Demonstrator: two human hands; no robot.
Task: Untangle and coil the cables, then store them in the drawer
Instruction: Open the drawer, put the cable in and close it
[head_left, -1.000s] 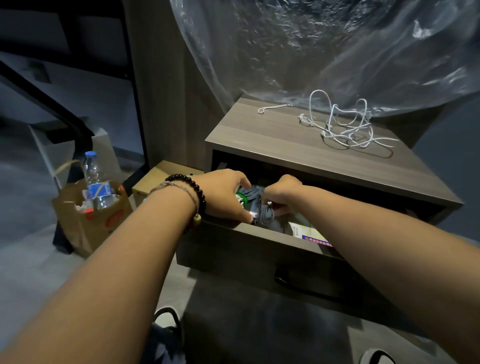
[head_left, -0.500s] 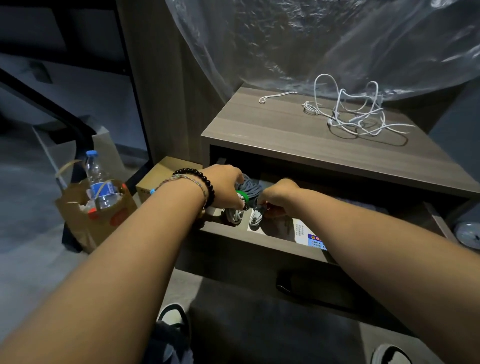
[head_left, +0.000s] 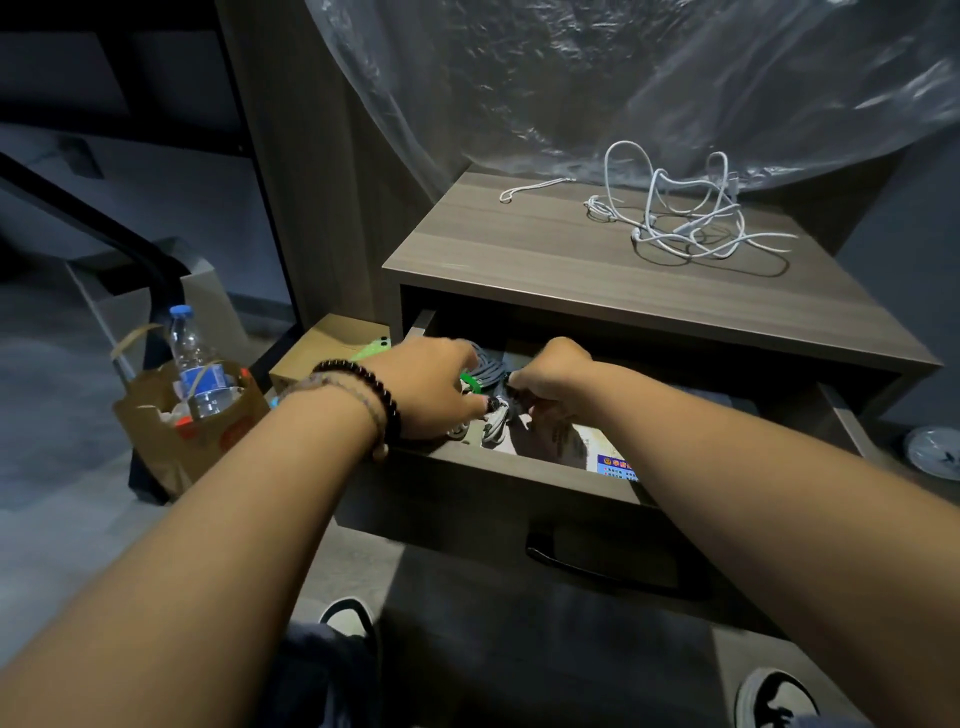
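Observation:
Both of my hands reach into the open drawer (head_left: 519, 470) of a wooden nightstand (head_left: 571, 270). My left hand (head_left: 428, 387), with a bead bracelet at the wrist, and my right hand (head_left: 553, 376) both grip a coiled grey cable (head_left: 491, 371) with a green tie, held low at the drawer's left end. Its light plug ends hang between the two hands. A tangled white cable (head_left: 680, 218) lies loose on the nightstand top at the back right. A printed paper (head_left: 597, 452) lies on the drawer's floor.
Clear plastic sheeting (head_left: 623, 78) hangs behind the nightstand. A brown paper bag (head_left: 182, 441) with a water bottle (head_left: 195, 364) stands on the floor to the left, beside a cardboard box (head_left: 322, 348). My shoes (head_left: 774, 701) show at the bottom. The drawer's black handle (head_left: 613, 569) faces me.
The view has tilted so the nightstand top and drawer interior show more. Both hands have stayed on the grey cable bundle, lowering it slightly deeper into the drawer.

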